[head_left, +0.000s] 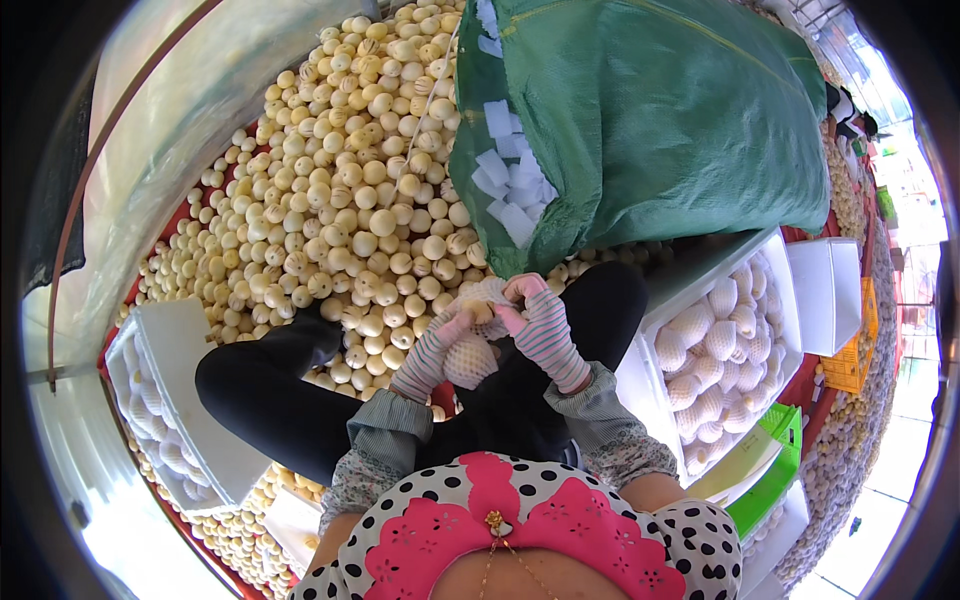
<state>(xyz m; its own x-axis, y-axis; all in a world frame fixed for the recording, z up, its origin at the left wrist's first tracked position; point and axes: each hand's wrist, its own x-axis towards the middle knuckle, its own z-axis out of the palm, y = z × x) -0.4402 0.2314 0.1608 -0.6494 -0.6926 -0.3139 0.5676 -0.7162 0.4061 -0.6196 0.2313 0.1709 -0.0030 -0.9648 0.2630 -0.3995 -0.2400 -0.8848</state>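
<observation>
My left hand [441, 338], in a striped fingerless glove, is closed on a pale yellow fruit [480, 311] partly inside a white foam net sleeve [478, 296]. My right hand [531, 312], gloved the same way, pinches the sleeve from the right at its upper part. Another netted fruit [470, 362] sits just below, against my left hand; whether I grip it I cannot tell. My black-clad legs are crossed around my hands.
Loose fruit [360, 180] are heaped ahead. A green sack [650, 120] of white foam sleeves [515, 185] lies beyond my hands. Foam boxes of netted fruit [790, 330] [228, 420] flank me, with a yellow crate [856, 355] and green crate [760, 500] at right.
</observation>
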